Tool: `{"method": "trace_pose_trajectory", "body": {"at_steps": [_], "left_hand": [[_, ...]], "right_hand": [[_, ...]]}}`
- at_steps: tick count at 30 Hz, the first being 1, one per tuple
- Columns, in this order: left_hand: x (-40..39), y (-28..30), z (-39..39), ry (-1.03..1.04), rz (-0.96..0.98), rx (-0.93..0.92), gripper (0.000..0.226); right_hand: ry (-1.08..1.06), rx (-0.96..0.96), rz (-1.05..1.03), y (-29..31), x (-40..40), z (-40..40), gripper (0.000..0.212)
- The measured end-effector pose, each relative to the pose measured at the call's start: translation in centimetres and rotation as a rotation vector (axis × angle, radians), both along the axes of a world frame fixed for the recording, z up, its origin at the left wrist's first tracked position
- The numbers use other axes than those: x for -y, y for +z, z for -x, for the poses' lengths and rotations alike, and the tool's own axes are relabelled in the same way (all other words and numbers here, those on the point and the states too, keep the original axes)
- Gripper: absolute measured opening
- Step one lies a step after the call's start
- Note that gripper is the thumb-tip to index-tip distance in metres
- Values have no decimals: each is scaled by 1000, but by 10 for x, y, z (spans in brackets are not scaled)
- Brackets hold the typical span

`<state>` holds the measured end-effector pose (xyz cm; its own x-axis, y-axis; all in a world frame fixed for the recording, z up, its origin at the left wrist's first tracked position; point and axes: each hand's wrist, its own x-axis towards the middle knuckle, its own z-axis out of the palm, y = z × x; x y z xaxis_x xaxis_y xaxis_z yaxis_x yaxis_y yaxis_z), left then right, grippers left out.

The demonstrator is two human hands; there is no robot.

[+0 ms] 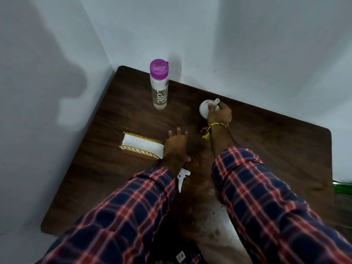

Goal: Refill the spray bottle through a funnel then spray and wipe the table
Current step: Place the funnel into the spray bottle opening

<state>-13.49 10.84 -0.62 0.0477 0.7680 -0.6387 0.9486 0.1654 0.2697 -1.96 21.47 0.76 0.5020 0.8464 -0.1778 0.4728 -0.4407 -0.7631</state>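
A white funnel point(204, 109) stands upside down, spout up, near the back of the dark wooden table point(276, 145). My right hand point(219, 113) is closed around its spout. A clear bottle with a purple cap point(159, 86) stands upright at the back left, partly filled with clear liquid. My left hand point(176, 145) lies flat on the table with its fingers spread, holding nothing. A white spray trigger head point(182, 176) lies on the table just under my left wrist. The spray bottle's body cannot be made out.
A wire holder with white paper napkins point(141, 144) sits just left of my left hand. Walls close off the table at the back and left. A green object point(342, 186) shows at the right edge. The near table surface looks wet or stained.
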Motion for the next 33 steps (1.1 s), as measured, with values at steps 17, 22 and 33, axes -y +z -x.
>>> {"method": "trace_pose_trajectory", "body": {"at_steps": [17, 22, 33], "left_hand": [[63, 40, -18, 95, -348, 249, 65], [126, 76, -59, 101, -294, 550, 99], [160, 85, -128, 108, -184, 694, 120]], "right_hand": [[-77, -1004, 151, 143, 156, -54, 40], [309, -1407, 244, 183, 195, -107, 66], [191, -408, 15, 170, 254, -193, 28]]}}
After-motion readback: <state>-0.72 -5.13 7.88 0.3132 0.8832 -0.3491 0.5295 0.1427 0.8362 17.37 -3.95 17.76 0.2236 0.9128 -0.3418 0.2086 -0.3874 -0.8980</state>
